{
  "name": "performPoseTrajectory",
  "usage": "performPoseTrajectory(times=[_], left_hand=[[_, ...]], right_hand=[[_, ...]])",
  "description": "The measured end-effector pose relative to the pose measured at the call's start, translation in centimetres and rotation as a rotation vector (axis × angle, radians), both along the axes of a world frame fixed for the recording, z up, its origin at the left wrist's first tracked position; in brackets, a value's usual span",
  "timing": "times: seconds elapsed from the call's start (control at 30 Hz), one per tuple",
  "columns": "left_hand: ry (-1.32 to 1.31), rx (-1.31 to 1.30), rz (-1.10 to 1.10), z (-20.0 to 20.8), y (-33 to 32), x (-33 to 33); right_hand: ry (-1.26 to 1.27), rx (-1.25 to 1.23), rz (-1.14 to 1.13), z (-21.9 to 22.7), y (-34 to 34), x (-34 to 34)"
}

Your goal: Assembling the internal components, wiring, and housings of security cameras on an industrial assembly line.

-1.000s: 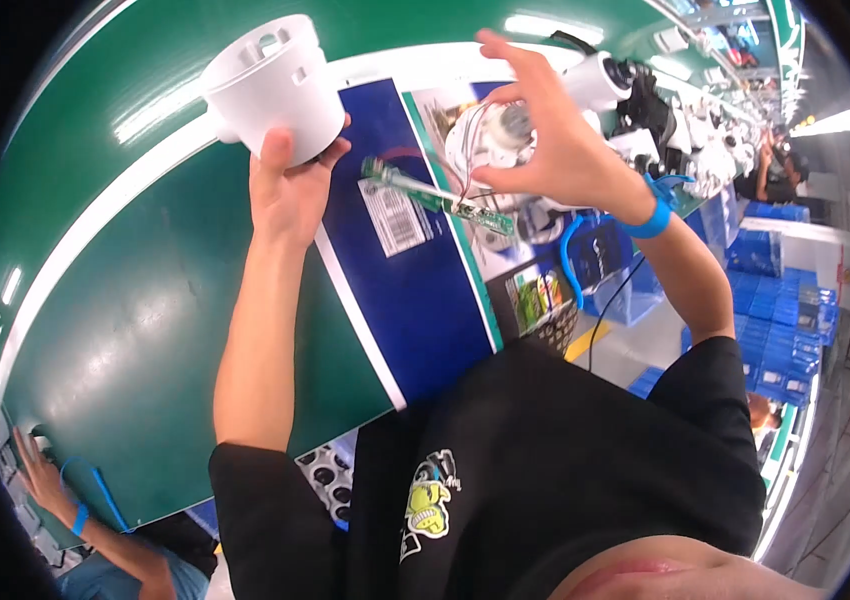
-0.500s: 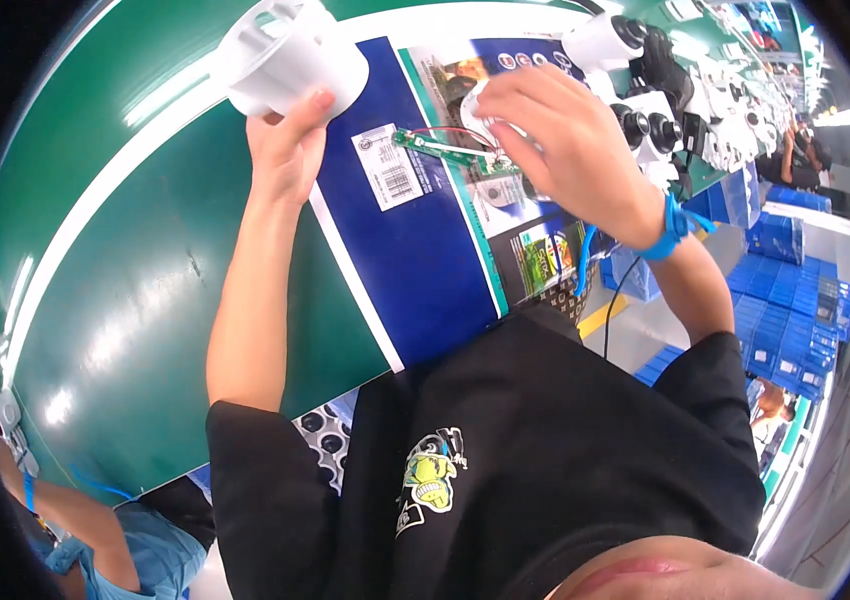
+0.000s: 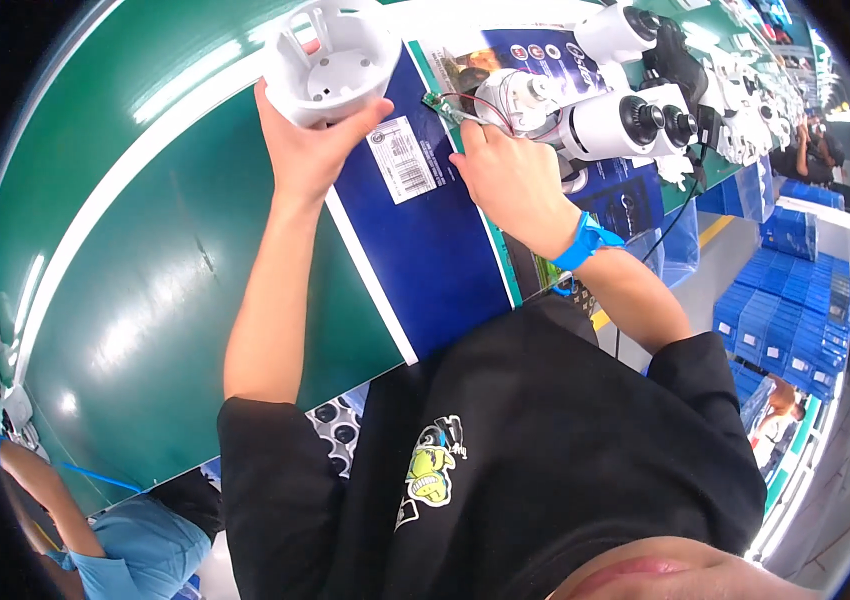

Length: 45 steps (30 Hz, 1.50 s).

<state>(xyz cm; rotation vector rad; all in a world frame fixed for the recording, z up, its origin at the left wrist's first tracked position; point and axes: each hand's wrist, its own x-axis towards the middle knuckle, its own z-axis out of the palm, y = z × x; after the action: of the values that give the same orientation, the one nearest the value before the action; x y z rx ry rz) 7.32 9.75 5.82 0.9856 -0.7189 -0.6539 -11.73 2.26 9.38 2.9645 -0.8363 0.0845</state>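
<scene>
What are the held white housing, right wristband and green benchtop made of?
Housing: probably moulded plastic, satin; smooth walls, inner ribs.
Wristband: blue, flexible-looking; rubber or fabric unclear.
Benchtop: perhaps rubber or vinyl, semi-gloss; blurred reflections.

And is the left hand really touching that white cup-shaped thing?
Touching. The head view shows the left hand gripping the white cup-shaped thing from below, with its thumb against the outside wall.
</scene>
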Motion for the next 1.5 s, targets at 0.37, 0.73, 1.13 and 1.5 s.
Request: performPoseTrajectory(times=[0.37, 0.73, 1.13, 1.5], left_hand=[[-0.17, 0.047, 0.085, -0.2, 0.0, -0.4], [-0.586, -0.09, 0.266, -1.6, 0.1, 0.2], [-0.803, -0.049, 0.254, -1.5, -0.6, 0.1], [-0.972, -0.052, 0.209, -1.7, -0.3, 0.1]], right_hand=[[-0.138, 0.12, 0.063, 0.0, 1.8, -1.3], [-0.324, 0.26, -0.034, 0.7, 3.3, -3.3], [-1.04, 1.461, -0.101, 2.8, 2.1, -5.6], [-0.828, 0.451, 0.082, 2.6, 1.6, -4.3]])
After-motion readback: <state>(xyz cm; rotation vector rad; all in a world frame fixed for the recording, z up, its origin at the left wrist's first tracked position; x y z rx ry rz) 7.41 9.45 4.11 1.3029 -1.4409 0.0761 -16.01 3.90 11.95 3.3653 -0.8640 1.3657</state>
